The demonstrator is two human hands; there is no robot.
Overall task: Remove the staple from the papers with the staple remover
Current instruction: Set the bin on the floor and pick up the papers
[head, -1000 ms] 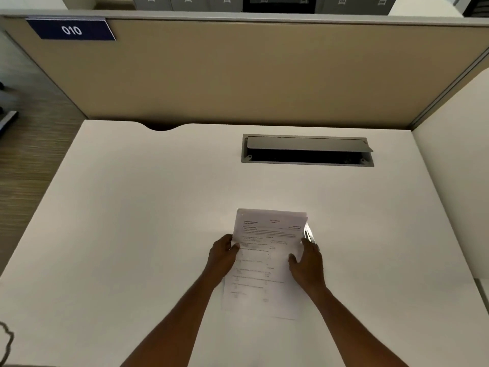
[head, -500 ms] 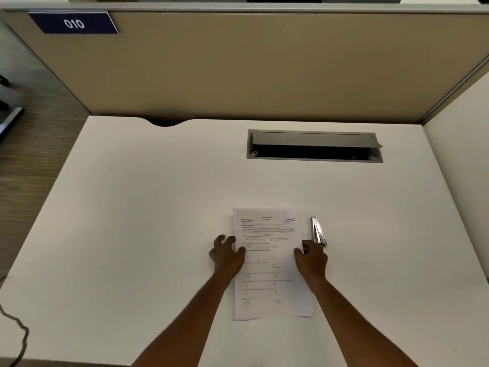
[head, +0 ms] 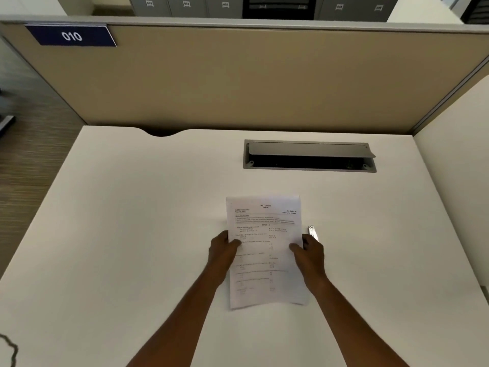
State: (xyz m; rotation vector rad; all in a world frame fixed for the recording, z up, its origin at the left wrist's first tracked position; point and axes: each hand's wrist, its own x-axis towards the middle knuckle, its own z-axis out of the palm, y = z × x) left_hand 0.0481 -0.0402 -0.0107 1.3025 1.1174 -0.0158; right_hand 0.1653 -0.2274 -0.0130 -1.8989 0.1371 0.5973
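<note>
The printed white papers (head: pixel 266 250) are held over the white desk (head: pixel 132 234) near its middle. My left hand (head: pixel 222 250) grips their left edge, thumb on top. My right hand (head: pixel 309 250) grips their right edge the same way. The top of the sheets appears slightly raised. A small metal staple remover (head: pixel 313 232) lies on the desk just right of the papers, partly behind my right hand. The staple itself is too small to see.
An open grey cable hatch (head: pixel 309 156) is set into the desk behind the papers. A beige partition (head: pixel 238 80) with a blue "010" label (head: pixel 71 36) closes the back. A dark cable (head: pixel 10 350) lies at the front left corner.
The papers lay flat under both hands half a second ago; now both hands grip their side edges and hold them up. The staple remover stays beside them.
</note>
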